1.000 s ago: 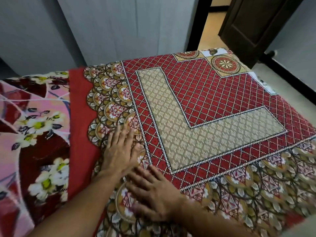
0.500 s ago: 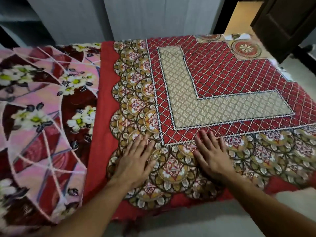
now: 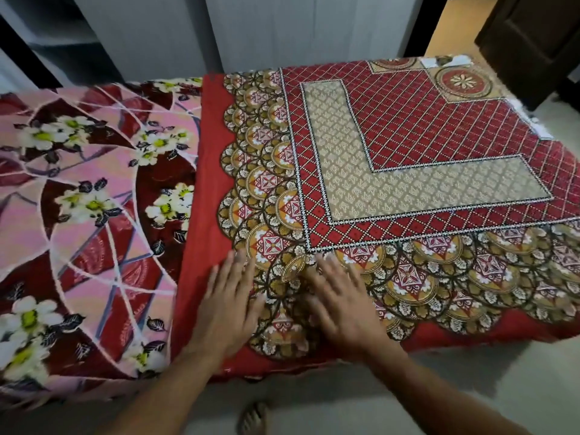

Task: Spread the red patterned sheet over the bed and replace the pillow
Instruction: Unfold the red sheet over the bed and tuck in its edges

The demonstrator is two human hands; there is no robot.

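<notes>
Far left: pink floral sheet covering that end of the bed, white flowers on dark red and pink. Beside it, overlapping its edge, the red patterned sheet lies flat across the rest of the bed — plain red border, scalloped medallion band, then red lattice with a tan L-shaped panel. Left hand palm down on the border near the front edge, fingers loosely spread. Right hand just beside it on the medallion band — flat, fingers splayed, slightly blurred. Below, pale floor.
</notes>
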